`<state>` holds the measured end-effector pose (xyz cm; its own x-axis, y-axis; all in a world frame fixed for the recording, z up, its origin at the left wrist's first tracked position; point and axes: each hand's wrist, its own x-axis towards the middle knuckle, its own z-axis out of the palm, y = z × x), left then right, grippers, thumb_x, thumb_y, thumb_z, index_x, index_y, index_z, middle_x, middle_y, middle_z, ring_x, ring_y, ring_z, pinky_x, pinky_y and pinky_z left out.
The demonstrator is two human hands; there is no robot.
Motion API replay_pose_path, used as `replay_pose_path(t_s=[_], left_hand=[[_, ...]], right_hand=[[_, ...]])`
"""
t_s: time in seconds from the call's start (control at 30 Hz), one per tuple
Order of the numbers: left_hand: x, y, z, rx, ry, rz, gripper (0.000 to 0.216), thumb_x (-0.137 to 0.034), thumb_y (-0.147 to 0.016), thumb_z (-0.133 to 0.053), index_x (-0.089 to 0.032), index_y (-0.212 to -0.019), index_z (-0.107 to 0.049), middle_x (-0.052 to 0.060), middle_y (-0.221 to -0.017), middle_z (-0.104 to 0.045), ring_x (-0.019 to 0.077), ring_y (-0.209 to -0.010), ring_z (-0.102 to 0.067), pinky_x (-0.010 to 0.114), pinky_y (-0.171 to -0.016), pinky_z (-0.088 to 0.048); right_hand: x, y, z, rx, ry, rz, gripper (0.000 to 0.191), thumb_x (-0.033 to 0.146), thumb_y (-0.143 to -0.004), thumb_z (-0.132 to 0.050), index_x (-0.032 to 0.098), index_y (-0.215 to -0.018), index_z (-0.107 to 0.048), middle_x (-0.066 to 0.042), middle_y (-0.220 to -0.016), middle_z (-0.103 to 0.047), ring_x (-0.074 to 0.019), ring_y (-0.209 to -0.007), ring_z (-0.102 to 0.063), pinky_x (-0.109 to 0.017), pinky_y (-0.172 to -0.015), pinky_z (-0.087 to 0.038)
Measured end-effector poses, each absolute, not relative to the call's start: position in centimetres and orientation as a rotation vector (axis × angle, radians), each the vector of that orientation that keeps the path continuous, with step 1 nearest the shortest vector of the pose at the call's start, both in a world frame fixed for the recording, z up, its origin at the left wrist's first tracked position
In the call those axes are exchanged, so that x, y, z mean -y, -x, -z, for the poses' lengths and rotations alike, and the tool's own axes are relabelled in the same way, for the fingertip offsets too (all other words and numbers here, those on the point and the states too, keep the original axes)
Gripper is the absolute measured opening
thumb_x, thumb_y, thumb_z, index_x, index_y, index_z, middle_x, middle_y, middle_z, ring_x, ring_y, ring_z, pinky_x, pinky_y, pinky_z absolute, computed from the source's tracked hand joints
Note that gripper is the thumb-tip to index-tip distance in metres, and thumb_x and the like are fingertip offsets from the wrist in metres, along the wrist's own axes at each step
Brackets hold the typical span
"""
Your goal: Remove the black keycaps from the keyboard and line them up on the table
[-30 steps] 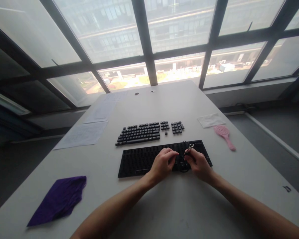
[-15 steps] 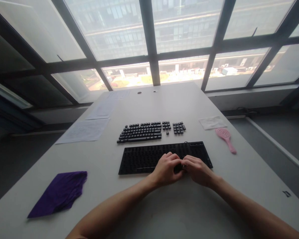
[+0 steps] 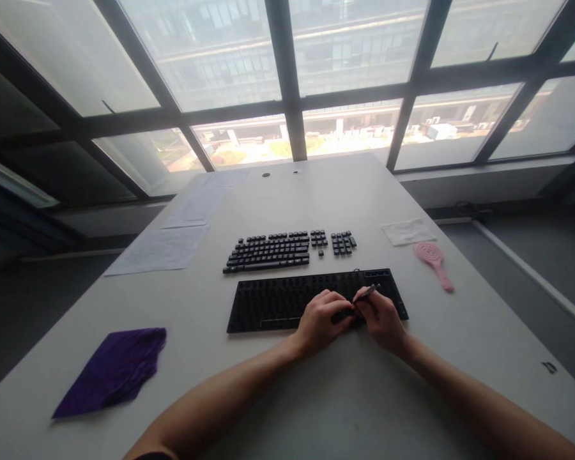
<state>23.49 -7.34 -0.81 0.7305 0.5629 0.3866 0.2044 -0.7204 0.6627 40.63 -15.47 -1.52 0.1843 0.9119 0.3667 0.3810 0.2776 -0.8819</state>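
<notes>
A black keyboard (image 3: 273,303) with its keycaps off lies flat on the white table before me. My left hand (image 3: 323,319) is over its right half, fingers curled and thumb and fingertips pinched together; whatever is between them is too small to make out. Close beside it, fingertips almost meeting, my right hand (image 3: 383,322) is closed around a slim dark pen-like tool (image 3: 368,293). The tool slants up to the right, and its lower end is hidden at the fingertips. Beyond the keyboard, the loose black keycaps (image 3: 268,252) sit in rows and blocks.
A purple cloth (image 3: 110,370) lies at the left. Printed papers (image 3: 156,251) run along the left edge. A white wipe (image 3: 409,232) and a pink hairbrush (image 3: 431,255) lie at the right. A small dark piece (image 3: 549,367) rests near the right edge. Windows stand behind.
My right hand has turned, so the slim tool now shows sticking up above its fingers. My left hand stays nearly in place. The view has shifted slightly.
</notes>
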Motion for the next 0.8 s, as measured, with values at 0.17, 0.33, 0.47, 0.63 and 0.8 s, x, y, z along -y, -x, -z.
replay_pose_path(t_s=[0.17, 0.33, 0.47, 0.63, 0.8], left_hand=[[7.4, -23.3, 1.0, -0.605, -2.238, -0.903, 0.023, -0.030, -0.085, -0.072, -0.022, -0.106, -0.065, 0.005, -0.094, -0.070, 0.0198, -0.088, -0.062, 0.034, -0.080, -0.052], [7.4, -23.2, 0.8, -0.550, -2.465, -0.835, 0.015, -0.030, -0.095, -0.060, -0.023, -0.108, -0.065, 0.007, -0.102, -0.069, 0.0204, -0.093, -0.060, 0.036, -0.085, -0.051], [7.1, -23.1, 0.3, -0.527, -2.659, -0.784, 0.019, -0.027, -0.098, -0.052, -0.027, -0.110, -0.067, 0.007, -0.107, -0.066, 0.0211, -0.096, -0.058, 0.037, -0.085, -0.051], [7.1, -23.2, -0.1, -0.450, -2.555, -0.793, 0.016, -0.025, -0.097, -0.053, -0.023, -0.103, -0.067, 0.008, -0.103, -0.063, 0.0207, -0.097, -0.058, 0.035, -0.088, -0.051], [5.2, -23.2, -1.3, -0.579, -2.314, -0.899, 0.013, -0.030, -0.094, -0.061, -0.021, -0.101, -0.067, 0.008, -0.100, -0.063, 0.0215, -0.098, -0.059, 0.036, -0.087, -0.051]], right_hand=[[15.5, -39.8, 1.8, 1.416, 1.434, -0.417, 0.012, 0.028, -0.098, -0.047, 0.021, -0.095, -0.056, -0.005, -0.084, -0.066, -0.0198, -0.075, -0.064, -0.031, -0.072, -0.050], [15.3, -39.8, 2.3, 1.302, 1.529, -0.482, 0.011, 0.032, -0.099, -0.048, 0.022, -0.102, -0.053, -0.001, -0.073, -0.067, -0.0182, -0.063, -0.064, -0.028, -0.062, -0.049], [15.2, -39.9, 1.8, 1.263, 1.499, -0.539, 0.012, 0.034, -0.099, -0.048, 0.022, -0.101, -0.050, 0.000, -0.071, -0.066, -0.0178, -0.060, -0.063, -0.027, -0.058, -0.049], [15.2, -39.8, 1.3, 1.219, 1.462, -0.616, 0.012, 0.034, -0.099, -0.047, 0.023, -0.103, -0.048, 0.001, -0.068, -0.066, -0.0178, -0.059, -0.063, -0.028, -0.060, -0.050], [15.0, -39.7, 1.4, 1.144, 1.458, -0.654, 0.014, 0.037, -0.101, -0.044, 0.023, -0.102, -0.046, 0.001, -0.067, -0.065, -0.0171, -0.058, -0.062, -0.027, -0.058, -0.049]])
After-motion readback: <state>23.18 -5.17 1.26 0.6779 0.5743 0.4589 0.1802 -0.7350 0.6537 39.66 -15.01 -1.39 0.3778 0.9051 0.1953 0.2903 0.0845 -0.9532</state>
